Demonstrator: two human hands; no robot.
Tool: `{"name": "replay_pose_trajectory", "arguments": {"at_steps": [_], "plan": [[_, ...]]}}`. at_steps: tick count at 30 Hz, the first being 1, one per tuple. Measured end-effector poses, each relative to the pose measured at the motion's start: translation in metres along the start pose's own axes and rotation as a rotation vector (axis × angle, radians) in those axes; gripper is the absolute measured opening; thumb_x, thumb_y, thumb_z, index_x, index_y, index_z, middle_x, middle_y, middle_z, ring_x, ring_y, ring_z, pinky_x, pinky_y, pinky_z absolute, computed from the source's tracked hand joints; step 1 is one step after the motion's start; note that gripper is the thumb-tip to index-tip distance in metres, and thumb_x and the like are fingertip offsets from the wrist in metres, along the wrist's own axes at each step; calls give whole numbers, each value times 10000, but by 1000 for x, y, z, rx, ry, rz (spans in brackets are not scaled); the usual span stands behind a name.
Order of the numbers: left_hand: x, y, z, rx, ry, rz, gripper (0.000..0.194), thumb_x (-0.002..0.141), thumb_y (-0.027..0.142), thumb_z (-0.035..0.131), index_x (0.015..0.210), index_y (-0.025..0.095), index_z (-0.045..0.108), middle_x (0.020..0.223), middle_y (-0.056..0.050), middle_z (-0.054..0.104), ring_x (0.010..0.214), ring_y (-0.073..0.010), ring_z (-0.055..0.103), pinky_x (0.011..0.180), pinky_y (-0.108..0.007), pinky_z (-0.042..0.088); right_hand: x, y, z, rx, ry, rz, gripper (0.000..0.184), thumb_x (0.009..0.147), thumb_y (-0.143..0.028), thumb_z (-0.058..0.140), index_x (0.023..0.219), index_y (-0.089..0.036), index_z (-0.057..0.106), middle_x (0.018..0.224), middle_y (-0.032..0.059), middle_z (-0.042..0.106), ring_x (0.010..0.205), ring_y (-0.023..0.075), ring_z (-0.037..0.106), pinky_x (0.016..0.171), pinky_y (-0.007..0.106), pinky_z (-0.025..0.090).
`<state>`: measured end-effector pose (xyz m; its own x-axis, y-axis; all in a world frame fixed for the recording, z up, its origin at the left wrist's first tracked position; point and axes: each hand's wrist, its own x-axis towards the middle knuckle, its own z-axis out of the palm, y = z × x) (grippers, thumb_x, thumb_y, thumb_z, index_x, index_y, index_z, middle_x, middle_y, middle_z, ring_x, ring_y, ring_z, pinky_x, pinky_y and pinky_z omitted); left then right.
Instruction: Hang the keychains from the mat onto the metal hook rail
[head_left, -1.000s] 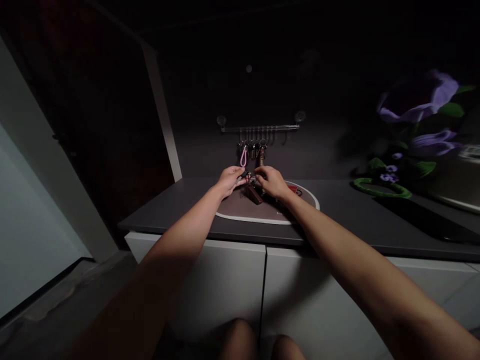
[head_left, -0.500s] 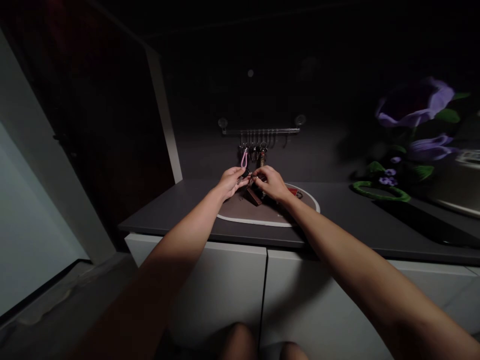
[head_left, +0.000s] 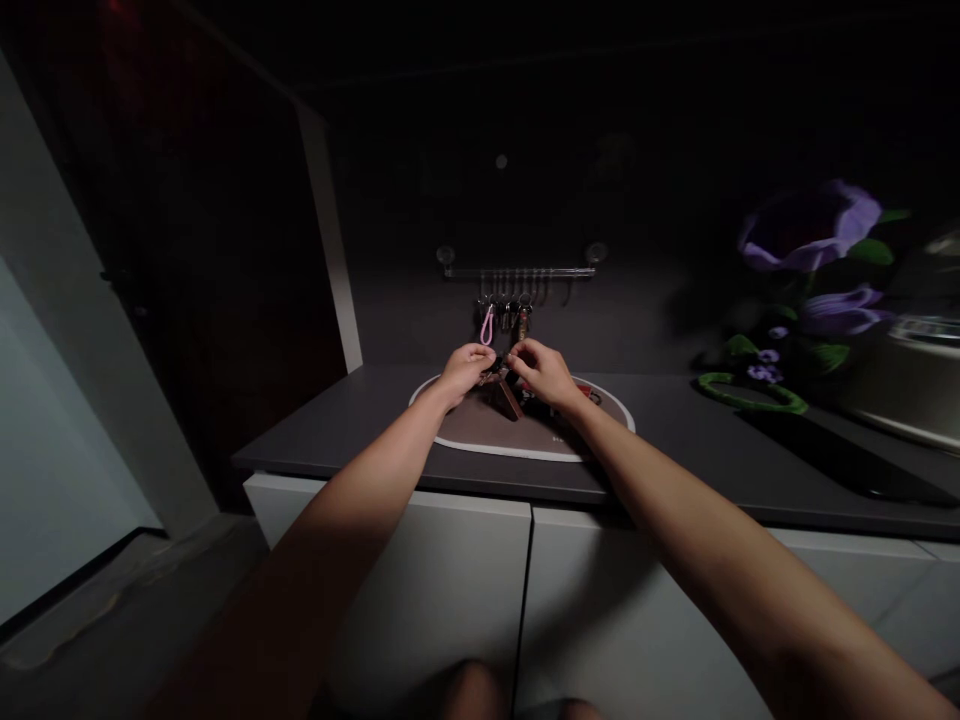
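Low over the mat, my left hand (head_left: 465, 370) is closed in a pinch on a bunch of keys (head_left: 491, 377). Close beside it, my right hand (head_left: 544, 370) is also pinched at the bunch, its fingertips a short gap from the left ones. A flat brown tag (head_left: 508, 398) slants down below the fingers. Dim light blurs the small parts. Behind my hands a clear hook rail (head_left: 525, 272) is fixed to the dark wall, with several key rings and a pink loop (head_left: 487, 326) hanging from it.
An oval brown mat (head_left: 480, 435) with a white rim lies on the dark counter (head_left: 322, 425). A red item (head_left: 586, 391) rests beyond my right wrist. At the right are purple flowers (head_left: 817, 235), a green ring (head_left: 750, 393), a black phone-like slab (head_left: 847, 455) and a pale pot (head_left: 907, 385).
My left hand has turned and its fingers, spread under the keys before, have closed in. My right hand keeps its pinch nearby. The whole view has shifted slightly.
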<state>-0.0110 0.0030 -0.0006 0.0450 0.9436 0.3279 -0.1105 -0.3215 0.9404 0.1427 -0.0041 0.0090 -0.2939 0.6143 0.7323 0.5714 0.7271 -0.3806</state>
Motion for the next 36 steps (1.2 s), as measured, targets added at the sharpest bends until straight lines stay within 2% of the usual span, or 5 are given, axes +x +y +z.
{"name": "replay_pose_trajectory", "arguments": {"at_steps": [8,15,24,30,36], "plan": [[-2,0,2,176,-119,237,289,623,251,685,864,102,626,831,-67,648,758,-121,566,732,-243,434,0,2,0,33,-27,16,200,770,-325,484,822,-168,597,743,15,619,652,114,518,622,212,371],[1,0,2,185,-67,171,184,660,115,607,843,95,604,728,-44,637,665,-105,569,701,-248,435,3,6,0,2,18,-11,195,784,-329,487,773,-167,595,798,41,608,763,137,526,694,231,380],[-2,1,3,663,41,439,230,759,90,443,901,152,613,775,-28,643,667,-112,578,658,-219,443,6,16,6,-72,33,23,181,797,-296,454,785,-158,572,745,44,594,681,132,491,661,240,358],[0,-2,2,647,-35,295,208,763,112,453,886,121,620,738,-41,650,686,-127,587,662,-239,450,4,16,6,45,87,17,198,797,-325,445,782,-163,558,765,40,589,703,133,496,670,242,364],[-7,5,5,530,-37,405,222,738,200,542,926,120,627,961,-78,645,871,-151,573,814,-268,419,5,15,4,188,143,61,234,788,-362,457,791,-157,571,757,30,587,696,126,498,666,241,376]]}}
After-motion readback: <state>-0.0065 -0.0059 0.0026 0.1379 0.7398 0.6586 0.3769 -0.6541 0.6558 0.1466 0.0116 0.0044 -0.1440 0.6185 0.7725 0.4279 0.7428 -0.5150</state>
